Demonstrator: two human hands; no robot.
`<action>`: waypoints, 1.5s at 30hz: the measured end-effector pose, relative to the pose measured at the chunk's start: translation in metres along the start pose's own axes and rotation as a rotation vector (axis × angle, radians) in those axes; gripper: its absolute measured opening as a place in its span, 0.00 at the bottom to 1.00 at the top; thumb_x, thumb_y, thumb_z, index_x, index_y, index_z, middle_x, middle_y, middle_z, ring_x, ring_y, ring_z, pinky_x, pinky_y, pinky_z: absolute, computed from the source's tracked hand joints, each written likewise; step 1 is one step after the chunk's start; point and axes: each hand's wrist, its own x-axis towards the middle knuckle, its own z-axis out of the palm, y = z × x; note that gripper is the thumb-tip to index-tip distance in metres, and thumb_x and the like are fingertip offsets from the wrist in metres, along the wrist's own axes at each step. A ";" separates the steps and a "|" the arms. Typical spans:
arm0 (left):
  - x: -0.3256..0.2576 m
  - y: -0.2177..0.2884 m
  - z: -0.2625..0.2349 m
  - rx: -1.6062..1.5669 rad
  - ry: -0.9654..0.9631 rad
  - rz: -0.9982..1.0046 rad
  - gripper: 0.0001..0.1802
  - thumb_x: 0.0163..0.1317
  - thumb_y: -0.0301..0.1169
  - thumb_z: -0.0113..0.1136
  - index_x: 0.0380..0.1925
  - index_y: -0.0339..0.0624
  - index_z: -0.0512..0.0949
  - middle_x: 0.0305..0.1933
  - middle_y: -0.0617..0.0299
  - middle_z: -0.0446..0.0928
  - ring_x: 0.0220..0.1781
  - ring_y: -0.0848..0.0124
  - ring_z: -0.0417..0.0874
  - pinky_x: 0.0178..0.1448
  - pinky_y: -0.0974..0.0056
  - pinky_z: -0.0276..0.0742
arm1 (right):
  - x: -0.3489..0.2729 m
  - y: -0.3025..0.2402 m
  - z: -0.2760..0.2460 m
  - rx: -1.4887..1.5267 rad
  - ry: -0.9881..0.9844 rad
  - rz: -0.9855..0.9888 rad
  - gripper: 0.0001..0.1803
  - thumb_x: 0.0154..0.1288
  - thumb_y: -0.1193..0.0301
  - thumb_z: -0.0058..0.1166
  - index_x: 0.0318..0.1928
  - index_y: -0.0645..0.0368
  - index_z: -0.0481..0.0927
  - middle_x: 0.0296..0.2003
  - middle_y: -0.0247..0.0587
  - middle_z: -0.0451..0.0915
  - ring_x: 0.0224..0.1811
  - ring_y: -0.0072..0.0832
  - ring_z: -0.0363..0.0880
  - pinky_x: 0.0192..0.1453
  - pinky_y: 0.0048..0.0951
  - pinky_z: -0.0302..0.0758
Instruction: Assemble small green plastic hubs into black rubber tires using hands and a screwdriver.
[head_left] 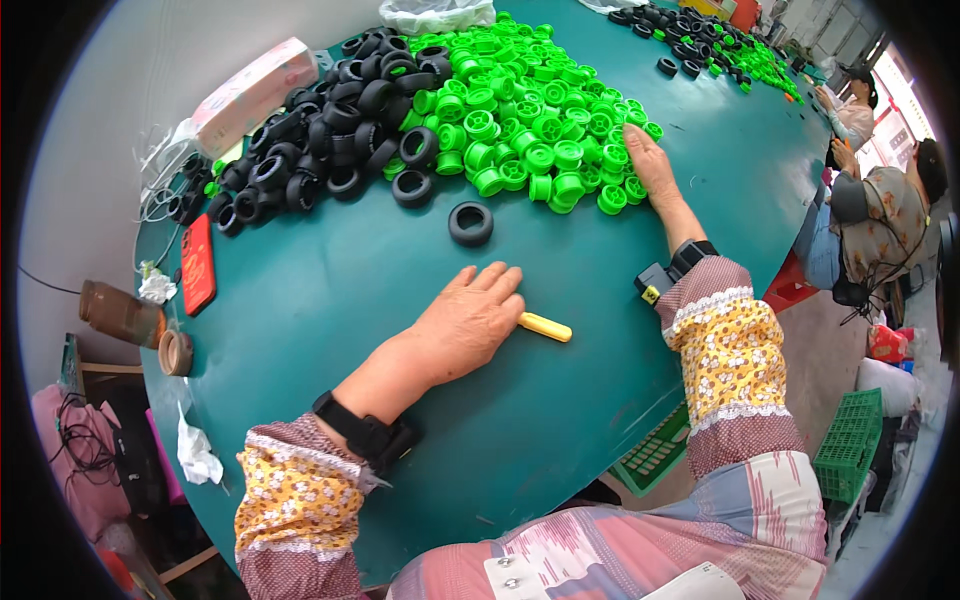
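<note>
Left hand [468, 318] flat, palm down on green table [560, 420], covering one end of yellow tool [546, 327] (grip unclear). Right hand [648, 165] open, resting on green wheel hubs [530, 130]. Lone black tyre [470, 223] nearby.

Both forearms wear sleeve covers: yellow floral fabric with white lace trim and maroon checked bands at each end. Each wrist carries a black strap; the right strap holds a small black-and-grey device. Left hand [468, 318] and right hand [650, 165] are bare. Torso clothing is pink, patterned.
</note>
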 end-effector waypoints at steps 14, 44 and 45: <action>-0.071 -0.006 -0.021 -0.135 0.127 -0.294 0.10 0.44 0.23 0.60 0.24 0.36 0.68 0.54 0.47 0.66 0.55 0.52 0.67 0.55 0.57 0.67 | -0.018 -0.074 0.065 0.107 -0.275 -0.138 0.27 0.55 0.50 0.50 0.45 0.60 0.76 0.41 0.49 0.78 0.48 0.38 0.74 0.53 0.30 0.67; -0.074 -0.257 -0.112 0.120 0.340 -0.719 0.23 0.61 0.44 0.42 0.49 0.39 0.69 0.52 0.46 0.68 0.56 0.53 0.66 0.60 0.59 0.61 | -0.097 -0.072 0.022 0.332 0.090 0.170 0.15 0.64 0.65 0.44 0.43 0.64 0.74 0.31 0.37 0.76 0.34 0.22 0.72 0.41 0.23 0.70; -0.055 -0.267 -0.115 0.098 0.252 -0.733 0.24 0.62 0.44 0.39 0.49 0.40 0.69 0.53 0.47 0.68 0.57 0.54 0.65 0.61 0.60 0.60 | -0.097 -0.068 0.012 0.329 0.110 0.176 0.14 0.65 0.65 0.44 0.43 0.64 0.74 0.31 0.37 0.76 0.33 0.22 0.72 0.41 0.23 0.70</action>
